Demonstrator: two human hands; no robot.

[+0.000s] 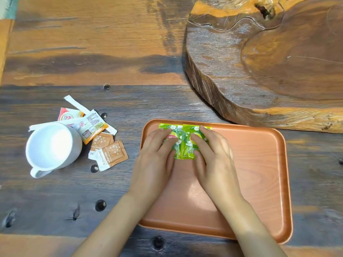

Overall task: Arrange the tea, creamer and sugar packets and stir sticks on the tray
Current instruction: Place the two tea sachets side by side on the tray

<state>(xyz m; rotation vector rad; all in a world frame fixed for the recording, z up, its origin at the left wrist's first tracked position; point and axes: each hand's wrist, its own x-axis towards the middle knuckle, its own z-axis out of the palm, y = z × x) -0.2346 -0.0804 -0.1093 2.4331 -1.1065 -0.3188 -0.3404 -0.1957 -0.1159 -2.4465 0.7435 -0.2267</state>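
Note:
Two green tea packets (182,143) lie side by side, slightly overlapping, at the far left corner of the orange-brown tray (259,164). My left hand (157,151) rests flat on the left packet and my right hand (213,154) on the right one, fingers spread over them. On the table left of the tray lie two creamer packets (91,127), two brown sugar packets (109,153) and white paper-wrapped stir sticks (76,103).
A white mug (52,147) lies next to the packets, left of the tray. A thick slab of raw wood (259,62) fills the far right of the dark wooden table (92,52), just beyond the tray.

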